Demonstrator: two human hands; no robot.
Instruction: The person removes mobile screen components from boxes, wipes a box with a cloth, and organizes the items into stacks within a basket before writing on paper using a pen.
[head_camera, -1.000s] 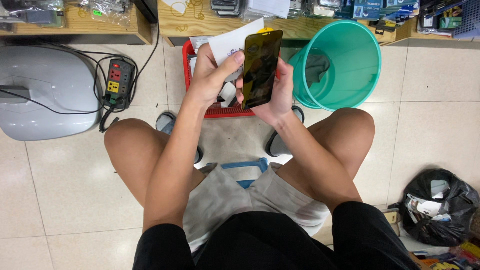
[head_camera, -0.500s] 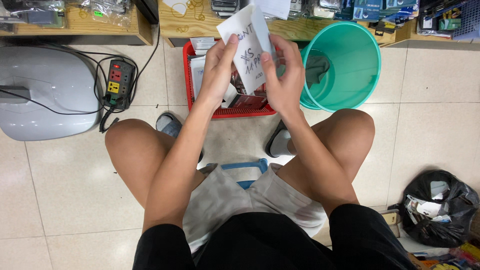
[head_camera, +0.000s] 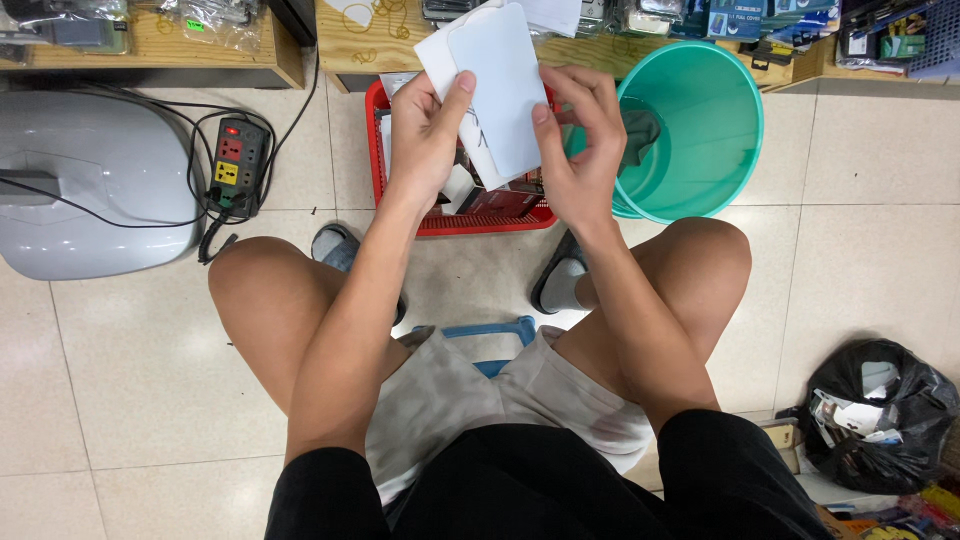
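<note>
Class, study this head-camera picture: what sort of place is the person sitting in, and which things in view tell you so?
Probably a small shop or repair stall. Wooden shelves along the top hold bagged and packaged small goods, a red basket of items sits on the tiled floor, and a power strip lies nearby. Both hands hold a white card-like piece.

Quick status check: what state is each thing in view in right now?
White packet: lifted above the basket, gripped by both hands.
Left hand: closed on the packet's left edge.
Right hand: pinching its right edge.
Red basket: on the floor, holding items.
Teal bin: upright, open, something dark inside.
Power strip: plugged in, light on.
Black bag: open, stuffed with scraps.
</note>
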